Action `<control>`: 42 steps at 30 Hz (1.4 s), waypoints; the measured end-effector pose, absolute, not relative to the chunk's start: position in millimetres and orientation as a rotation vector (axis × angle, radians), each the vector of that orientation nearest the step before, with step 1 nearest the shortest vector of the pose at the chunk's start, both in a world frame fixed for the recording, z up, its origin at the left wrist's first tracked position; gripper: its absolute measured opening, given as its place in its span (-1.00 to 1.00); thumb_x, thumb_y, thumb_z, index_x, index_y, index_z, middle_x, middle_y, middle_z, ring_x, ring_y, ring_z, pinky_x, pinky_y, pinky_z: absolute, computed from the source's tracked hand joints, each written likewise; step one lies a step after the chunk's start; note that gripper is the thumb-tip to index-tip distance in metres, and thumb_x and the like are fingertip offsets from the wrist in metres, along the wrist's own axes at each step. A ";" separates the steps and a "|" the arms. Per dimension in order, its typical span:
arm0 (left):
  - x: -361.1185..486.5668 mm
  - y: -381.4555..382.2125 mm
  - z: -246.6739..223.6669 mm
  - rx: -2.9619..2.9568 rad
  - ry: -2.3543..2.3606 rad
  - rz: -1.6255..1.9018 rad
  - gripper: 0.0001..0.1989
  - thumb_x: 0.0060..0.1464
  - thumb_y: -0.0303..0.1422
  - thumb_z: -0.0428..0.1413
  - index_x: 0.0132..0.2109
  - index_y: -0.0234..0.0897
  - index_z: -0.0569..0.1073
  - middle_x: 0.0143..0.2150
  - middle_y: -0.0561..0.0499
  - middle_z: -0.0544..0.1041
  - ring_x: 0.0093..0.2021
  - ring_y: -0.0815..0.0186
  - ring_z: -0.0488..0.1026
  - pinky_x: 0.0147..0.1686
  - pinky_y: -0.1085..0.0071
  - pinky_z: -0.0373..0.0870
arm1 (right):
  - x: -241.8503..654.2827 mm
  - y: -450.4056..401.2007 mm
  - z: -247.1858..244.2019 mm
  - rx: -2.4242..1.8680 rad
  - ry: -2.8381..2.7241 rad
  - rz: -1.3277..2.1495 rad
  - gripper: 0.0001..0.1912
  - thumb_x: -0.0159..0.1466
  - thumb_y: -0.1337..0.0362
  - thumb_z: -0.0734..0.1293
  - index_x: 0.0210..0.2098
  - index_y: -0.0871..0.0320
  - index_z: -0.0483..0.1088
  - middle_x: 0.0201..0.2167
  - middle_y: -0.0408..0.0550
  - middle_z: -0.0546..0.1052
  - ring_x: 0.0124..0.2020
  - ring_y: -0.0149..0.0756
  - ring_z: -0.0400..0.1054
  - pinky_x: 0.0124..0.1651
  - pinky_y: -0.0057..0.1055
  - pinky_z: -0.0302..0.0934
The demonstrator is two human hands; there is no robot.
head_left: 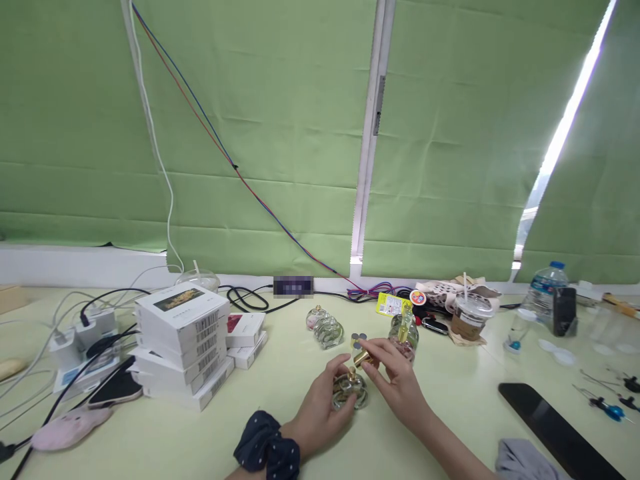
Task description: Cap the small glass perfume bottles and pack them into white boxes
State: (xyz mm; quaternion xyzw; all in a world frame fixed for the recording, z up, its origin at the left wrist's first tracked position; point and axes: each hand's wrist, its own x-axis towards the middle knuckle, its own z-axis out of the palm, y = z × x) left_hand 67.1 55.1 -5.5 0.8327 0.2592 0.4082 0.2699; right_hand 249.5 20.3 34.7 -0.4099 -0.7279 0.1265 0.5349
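Now, near centre of pale green table (450,400): your left hand (320,410) grasps small glass perfume bottle (350,392), resting on table. Your right hand (395,380) pinches gold cap (364,359) just above bottle neck. Keep bottle steady, cap aligned straight over neck.

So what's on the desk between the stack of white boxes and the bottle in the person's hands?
In the head view, only bare tabletop lies between the stack of white boxes and the glass bottle held by the left hand.
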 end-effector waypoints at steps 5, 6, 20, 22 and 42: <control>68.4 56.2 -7.9 2.270 0.685 1.132 -0.36 0.06 -0.53 0.05 0.22 -0.06 0.01 -0.17 0.03 0.42 -0.23 0.32 0.43 -0.13 0.27 0.41 | 243.2 20.1 31.8 -0.927 -1.839 0.172 -0.58 0.35 0.37 0.12 0.18 0.04 0.24 -0.14 0.03 0.38 -0.10 -0.25 0.33 -0.06 -0.34 0.30; 68.3 56.5 -8.4 2.275 0.688 1.136 -0.36 0.06 -0.53 0.05 0.23 -0.05 0.01 -0.16 0.03 0.43 -0.22 0.32 0.43 -0.13 0.27 0.41 | 242.1 20.1 31.6 -0.929 -1.845 0.168 -0.58 0.35 0.37 0.12 0.18 0.04 0.23 -0.14 0.04 0.38 -0.09 -0.25 0.33 -0.06 -0.34 0.30; 68.4 52.7 3.5 2.272 0.598 1.142 -0.50 0.09 -0.56 0.02 0.16 -0.15 0.17 0.07 -0.09 0.43 0.06 0.23 0.40 0.06 0.26 0.34 | 236.4 19.4 23.5 -1.019 -1.877 0.283 -0.58 0.30 0.35 0.19 0.14 0.01 0.18 -0.05 0.00 0.46 -0.03 -0.21 0.35 0.02 -0.26 0.28; 68.6 52.6 3.1 2.261 0.595 1.153 -0.57 0.11 -0.54 0.02 0.11 -0.17 0.21 0.05 -0.08 0.44 0.04 0.24 0.41 0.05 0.28 0.36 | 236.5 18.9 22.3 -1.034 -1.882 0.306 -0.57 0.29 0.35 0.19 0.14 0.00 0.17 -0.04 -0.01 0.46 -0.03 -0.22 0.35 0.03 -0.27 0.28; 66.4 50.8 5.9 2.156 0.604 1.099 -0.55 0.10 -0.50 0.00 0.14 -0.17 0.20 0.02 -0.10 0.44 0.01 0.21 0.40 0.05 0.22 0.32 | 242.3 20.5 16.7 -1.095 -1.877 0.496 -0.51 0.22 0.33 0.28 0.12 0.03 0.10 -0.13 -0.02 0.48 -0.10 -0.22 0.37 -0.01 -0.25 0.24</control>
